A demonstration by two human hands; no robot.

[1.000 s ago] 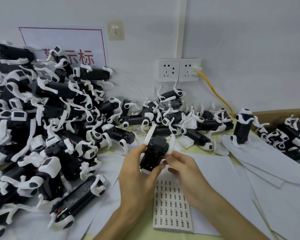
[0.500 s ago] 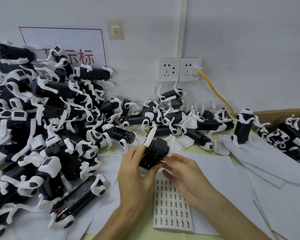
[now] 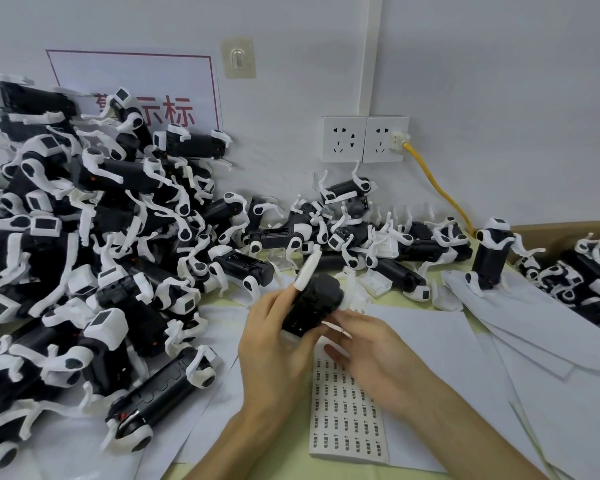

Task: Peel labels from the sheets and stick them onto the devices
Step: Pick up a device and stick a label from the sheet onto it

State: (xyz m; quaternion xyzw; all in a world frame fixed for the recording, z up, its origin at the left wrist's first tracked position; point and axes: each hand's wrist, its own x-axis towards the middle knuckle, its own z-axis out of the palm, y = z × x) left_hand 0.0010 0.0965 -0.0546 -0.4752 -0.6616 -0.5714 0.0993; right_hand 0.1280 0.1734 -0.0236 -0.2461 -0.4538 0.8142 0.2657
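Note:
My left hand grips a black device with white legs, held up above the table with one white leg pointing up. My right hand touches the device's lower right side with its fingertips; a small white bit shows at the fingertips, and whether it is a label I cannot tell. A label sheet with rows of small black-printed labels lies flat under my hands.
A tall heap of black-and-white devices fills the left side and runs along the wall. One device stands upright at the right beside a cardboard box holding more. White backing sheets lie at the right. A yellow cable hangs from the wall socket.
My left hand has tilted the device and lifted it slightly. My right hand's fingertips have slid along the device's lower side.

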